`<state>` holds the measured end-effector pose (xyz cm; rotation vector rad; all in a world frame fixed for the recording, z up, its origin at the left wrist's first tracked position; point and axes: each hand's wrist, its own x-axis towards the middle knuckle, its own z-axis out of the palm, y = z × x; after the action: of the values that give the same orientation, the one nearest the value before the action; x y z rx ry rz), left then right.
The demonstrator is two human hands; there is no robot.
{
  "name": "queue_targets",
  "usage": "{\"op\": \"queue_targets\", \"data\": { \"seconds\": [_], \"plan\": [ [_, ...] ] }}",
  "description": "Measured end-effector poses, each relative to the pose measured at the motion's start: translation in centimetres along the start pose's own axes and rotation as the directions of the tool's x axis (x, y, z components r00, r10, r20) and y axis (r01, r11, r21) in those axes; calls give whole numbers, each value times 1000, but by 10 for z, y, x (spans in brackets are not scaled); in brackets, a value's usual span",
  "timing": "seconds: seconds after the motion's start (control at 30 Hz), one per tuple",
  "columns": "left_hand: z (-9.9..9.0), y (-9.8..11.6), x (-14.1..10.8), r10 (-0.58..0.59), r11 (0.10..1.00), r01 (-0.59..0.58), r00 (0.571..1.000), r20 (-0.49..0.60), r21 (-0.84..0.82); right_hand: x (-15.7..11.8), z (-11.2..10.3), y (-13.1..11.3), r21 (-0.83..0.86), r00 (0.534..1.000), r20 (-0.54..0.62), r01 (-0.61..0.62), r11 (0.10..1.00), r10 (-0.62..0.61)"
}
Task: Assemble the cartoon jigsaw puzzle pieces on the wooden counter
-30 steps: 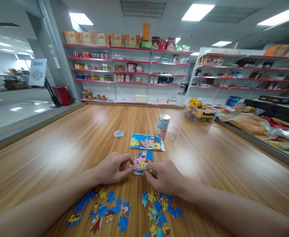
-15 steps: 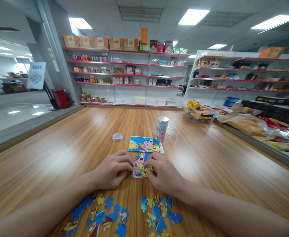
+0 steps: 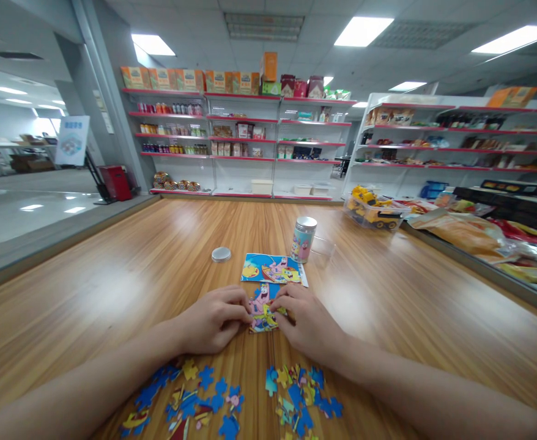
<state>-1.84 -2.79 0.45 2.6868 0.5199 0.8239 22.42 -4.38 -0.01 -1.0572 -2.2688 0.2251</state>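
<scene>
A partly joined cartoon puzzle (image 3: 262, 310) lies flat between both hands. My left hand (image 3: 218, 319) rests at its left edge, fingers curled together, touching the border pieces. On the right side, my right hand (image 3: 306, 318) has its thumb and fingertips closed at the puzzle's edge; any piece between them is too small to make out. Just beyond lies a blue picture card (image 3: 274, 269) with matching cartoon figures. Loose pieces form a left pile (image 3: 190, 400) and a right pile (image 3: 298, 397) nearer to me.
A cartoon-printed can (image 3: 303, 241) stands upright behind the card's right end, beside a clear lid (image 3: 323, 247). A silver lid (image 3: 221, 254) lies to the left. Farther right are a bin of yellow toy trucks (image 3: 374, 211) and packaged goods (image 3: 465, 235). Stocked shelves stand behind the table.
The whole view has shifted slightly, so things appear a little farther right. Both hands stay at the puzzle's edges with almost no movement.
</scene>
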Motion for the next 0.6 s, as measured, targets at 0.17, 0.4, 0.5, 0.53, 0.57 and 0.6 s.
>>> {"op": "queue_targets", "data": {
  "seconds": [0.17,0.4,0.5,0.53,0.57,0.6],
  "plan": [
    [-2,0,2,25,1000,-25,1000,11,-6,1,-1,-3,-22,1000,5,6,1000,-6],
    [0,2,2,29,999,-29,999,15,-26,1,-4,-7,-35,999,24,33,999,-32],
    [2,1,1,15,999,-16,1000,-7,-36,1,-4,-7,-46,999,24,39,998,-38],
    [3,0,1,14,999,-15,1000,-10,-38,1,-4,-7,-47,999,25,40,998,-39],
    [3,-1,1,17,999,-17,1000,-13,-39,1,-4,-8,-47,999,25,39,998,-38],
    [3,-1,1,19,999,-20,1000,-13,-42,1,-4,-8,-45,999,26,38,998,-37]
  ]
}}
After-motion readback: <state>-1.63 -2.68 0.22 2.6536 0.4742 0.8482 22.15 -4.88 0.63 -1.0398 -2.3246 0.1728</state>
